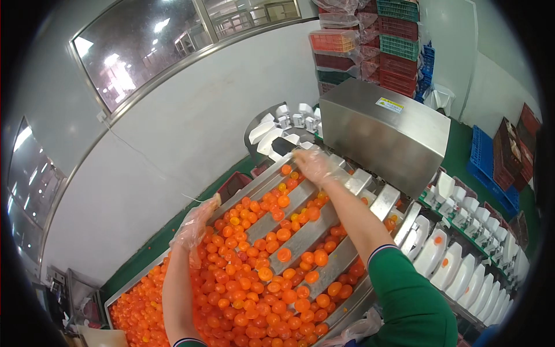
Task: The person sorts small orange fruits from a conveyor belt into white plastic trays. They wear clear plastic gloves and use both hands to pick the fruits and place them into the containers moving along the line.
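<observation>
Round orange egg yolks [260,282], a few of them yellower, fill a metal tray [113,299] before me. At its far end the tray splits into sloping channels with metal dividers [299,236], and yolks lie in rows between them. My left hand [193,227], in a clear plastic glove, is at the tray's left wall with its fingertips by the rim. My right hand [316,167], also gloved and slightly blurred, reaches over the far end of the channels, fingers near the corner. Whether either hand grips anything is hidden.
Beyond the channels stands a stainless steel machine housing [381,134]. White conveyor cups [459,269] run along the right, a few carrying yolks, and curve round at the far left [264,132]. Stacked plastic crates [396,47] stand behind. A white wall [208,104] borders the left.
</observation>
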Demonstrator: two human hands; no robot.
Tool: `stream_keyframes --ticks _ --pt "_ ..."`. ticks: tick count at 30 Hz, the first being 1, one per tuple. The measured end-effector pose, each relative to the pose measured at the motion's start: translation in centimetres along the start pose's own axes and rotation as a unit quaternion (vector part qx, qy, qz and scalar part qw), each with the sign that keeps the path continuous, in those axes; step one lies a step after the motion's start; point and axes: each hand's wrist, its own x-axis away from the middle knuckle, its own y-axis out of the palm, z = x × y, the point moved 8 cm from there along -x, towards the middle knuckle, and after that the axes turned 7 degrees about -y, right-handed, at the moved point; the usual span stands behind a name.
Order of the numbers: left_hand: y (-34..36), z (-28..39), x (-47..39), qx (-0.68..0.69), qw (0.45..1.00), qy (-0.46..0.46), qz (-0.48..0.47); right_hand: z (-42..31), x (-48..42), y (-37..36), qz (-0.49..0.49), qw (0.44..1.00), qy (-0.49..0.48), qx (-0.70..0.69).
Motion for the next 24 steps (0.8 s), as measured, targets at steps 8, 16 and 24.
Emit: stream_keyframes --ticks 8,16,24 --pt "4.6 0.8 -5.3 0.090 0.977 0.133 -0.142 -14.7 1.2 10.0 -0.286 0.943 -0.091 -0.145" --pt "-1.5 -5.1 -3.5 -0.276 0.960 0.023 -0.052 -33.3 8.4 7.6 -0.153 0.883 -0.341 -0.285" --pt "-5.1 -8.0 7.1 -0.299 0.952 -0.046 -0.039 -45.2 17.6 2.2 -0.155 0.833 -0.462 -0.264"
